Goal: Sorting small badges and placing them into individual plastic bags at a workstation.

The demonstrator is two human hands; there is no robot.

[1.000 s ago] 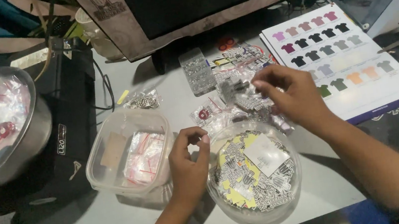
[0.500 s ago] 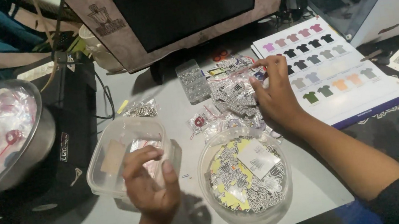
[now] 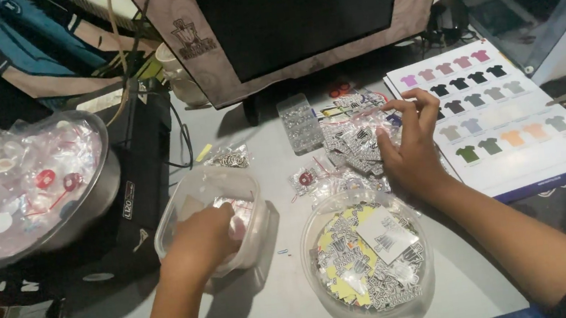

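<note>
A: Head view, left to right. What's at the far left?

B: Metal bowl (image 3: 99,194) full of clear packets. Next, my left hand (image 3: 200,243) is down inside the clear plastic tub (image 3: 243,185), fingers curled in; can't tell if it grips anything.

A: And right of that?

B: Round clear container (image 3: 422,292) of stickers, just below my right hand (image 3: 410,151). That hand pinches a small clear packet (image 3: 375,108) over the sticker pile (image 3: 348,141). Shirt colour chart (image 3: 507,133) lies beside it.

Grey desk (image 3: 279,316); dark monitor (image 3: 294,8) at back; dim room, light falling on desktop.
</note>
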